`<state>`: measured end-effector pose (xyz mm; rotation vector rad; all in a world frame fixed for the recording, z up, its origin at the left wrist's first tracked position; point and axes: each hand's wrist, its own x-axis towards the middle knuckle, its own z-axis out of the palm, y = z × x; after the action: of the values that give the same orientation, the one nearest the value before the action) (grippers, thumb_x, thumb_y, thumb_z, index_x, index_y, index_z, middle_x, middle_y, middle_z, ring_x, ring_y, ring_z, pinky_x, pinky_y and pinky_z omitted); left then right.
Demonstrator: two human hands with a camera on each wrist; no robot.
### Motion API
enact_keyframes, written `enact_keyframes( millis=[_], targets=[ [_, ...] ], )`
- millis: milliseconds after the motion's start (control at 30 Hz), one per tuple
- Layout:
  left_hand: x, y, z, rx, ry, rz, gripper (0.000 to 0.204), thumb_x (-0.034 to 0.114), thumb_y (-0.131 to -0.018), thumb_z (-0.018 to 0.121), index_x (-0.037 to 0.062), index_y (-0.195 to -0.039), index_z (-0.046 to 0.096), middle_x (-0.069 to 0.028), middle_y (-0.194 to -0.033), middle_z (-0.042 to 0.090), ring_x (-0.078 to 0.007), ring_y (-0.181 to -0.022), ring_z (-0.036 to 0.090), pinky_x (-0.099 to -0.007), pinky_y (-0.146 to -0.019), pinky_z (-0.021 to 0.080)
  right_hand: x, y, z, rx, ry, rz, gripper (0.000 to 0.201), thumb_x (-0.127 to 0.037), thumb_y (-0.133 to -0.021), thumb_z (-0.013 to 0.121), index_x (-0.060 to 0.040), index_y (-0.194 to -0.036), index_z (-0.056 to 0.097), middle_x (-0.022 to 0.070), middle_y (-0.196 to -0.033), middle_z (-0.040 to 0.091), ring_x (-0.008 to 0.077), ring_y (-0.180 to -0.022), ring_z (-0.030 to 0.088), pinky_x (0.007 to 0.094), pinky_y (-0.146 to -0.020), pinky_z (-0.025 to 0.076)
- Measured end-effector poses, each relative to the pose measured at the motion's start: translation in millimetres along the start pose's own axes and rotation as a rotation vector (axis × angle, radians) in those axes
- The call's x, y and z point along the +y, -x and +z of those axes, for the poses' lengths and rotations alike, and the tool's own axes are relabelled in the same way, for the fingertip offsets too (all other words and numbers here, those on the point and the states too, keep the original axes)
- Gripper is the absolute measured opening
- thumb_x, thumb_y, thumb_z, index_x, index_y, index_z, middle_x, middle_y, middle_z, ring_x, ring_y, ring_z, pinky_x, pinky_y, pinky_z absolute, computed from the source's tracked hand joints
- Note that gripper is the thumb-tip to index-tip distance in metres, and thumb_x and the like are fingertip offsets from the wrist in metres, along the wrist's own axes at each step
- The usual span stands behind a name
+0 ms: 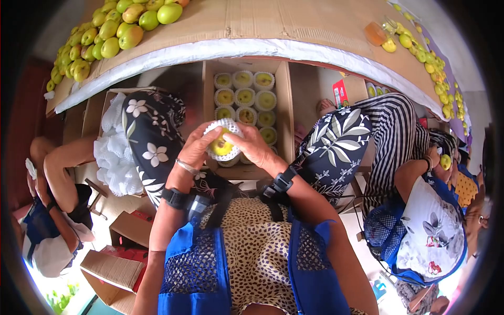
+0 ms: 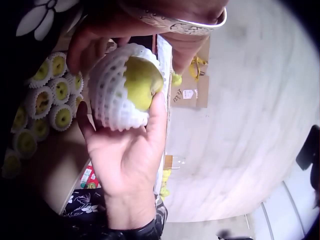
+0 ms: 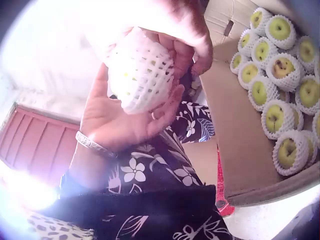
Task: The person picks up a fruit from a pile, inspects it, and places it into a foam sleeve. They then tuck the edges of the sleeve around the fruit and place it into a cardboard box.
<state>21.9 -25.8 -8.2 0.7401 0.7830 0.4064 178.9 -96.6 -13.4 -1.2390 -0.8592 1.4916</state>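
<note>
box (image 1: pixel 283 100) holds netted pears (image 1: pixel 247 97).

A cardboard-covered worktop (image 1: pixel 294 21) carries loose green-yellow fruit (image 1: pixel 105 31) in heaps at both ends, while an open box (image 1: pixel 283 94) of netted fruit sits below

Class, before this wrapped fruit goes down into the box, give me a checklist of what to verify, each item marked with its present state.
1. Fruit held securely: both the left hand and right hand curl round it. Ok.
2. Foam net fully over the fruit: one side of the fruit is still bare in the left wrist view. Not ok.
3. Box within reach, open: it sits directly beyond the hands. Ok.
4. Free slot in the box: the hands hide the near rows. Cannot tell.
5. Packed fruits already netted: those visible wear nets. Ok.
</note>
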Motion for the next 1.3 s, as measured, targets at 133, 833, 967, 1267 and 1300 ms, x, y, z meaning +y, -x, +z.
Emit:
enact_keyframes(
  millis=[133, 833, 967, 1267, 1300],
  targets=[
    [2.0, 10.3, -8.9, 0.039, 0.036, -0.116, 0.042, 0.020, -0.081, 0.061, 0.0028, -0.115, 0.044, -0.0060, -0.105, 0.055, -0.0154, -0.095, 0.055, -0.0308, -0.081, 0.046, 25.4, -4.0, 11.3, 0.084, 0.025, -0.014, 0.049, -0.028, -0.077, 0.062, 0.0007, -0.113, 0.046, 0.0105, -0.103, 0.055, 0.0146, -0.093, 0.053, 0.0272, -0.078, 0.044],
    [-33.3, -12.4, -1.5, 0.184, 0.313, 0.194, 0.043, 0.026, -0.081, 0.059, 0.0028, -0.115, 0.047, -0.0091, -0.113, 0.052, -0.0223, -0.105, 0.050, -0.0374, -0.091, 0.040, 9.4, 2.6, 23.3, 0.038, -0.404, 0.189, 0.042, -0.027, -0.082, 0.060, -0.0101, -0.117, 0.045, -0.0012, -0.105, 0.052, 0.0054, -0.093, 0.050, 0.0203, -0.067, 0.044],
    [-33.9, -16.0, 6.6, 0.279, 0.325, 0.213, 0.045, 0.020, -0.079, 0.061, 0.0044, -0.117, 0.044, -0.0079, -0.113, 0.052, -0.0214, -0.105, 0.050, -0.0372, -0.090, 0.040, 34.1, -4.1, 18.5, 0.142, -0.524, 0.229, 0.039, -0.028, -0.082, 0.060, -0.0108, -0.114, 0.046, -0.0013, -0.102, 0.053, 0.0062, -0.091, 0.050, 0.0202, -0.068, 0.043],
    [-36.6, -24.5, 10.8, 0.405, 0.194, 0.180, 0.054, 0.016, -0.074, 0.067, 0.0060, -0.118, 0.037, -0.0099, -0.110, 0.051, -0.0218, -0.101, 0.051, -0.0355, -0.084, 0.044, 28.4, -2.2, 8.2, 0.183, -0.594, 0.277, 0.036, -0.030, -0.081, 0.060, -0.0111, -0.110, 0.048, -0.0008, -0.098, 0.055, 0.0082, -0.083, 0.054, 0.0220, -0.066, 0.045],
    [-35.9, -24.3, 13.0, 0.452, 0.177, 0.173, 0.056, 0.014, -0.073, 0.068, 0.0045, -0.118, 0.035, -0.0114, -0.109, 0.050, -0.0220, -0.100, 0.050, -0.0351, -0.084, 0.043, 27.6, -3.4, 8.5, 0.166, -0.609, 0.276, 0.037, -0.030, -0.081, 0.060, -0.0111, -0.110, 0.048, -0.0005, -0.098, 0.055, 0.0082, -0.084, 0.054, 0.0223, -0.066, 0.045]
  ],
)
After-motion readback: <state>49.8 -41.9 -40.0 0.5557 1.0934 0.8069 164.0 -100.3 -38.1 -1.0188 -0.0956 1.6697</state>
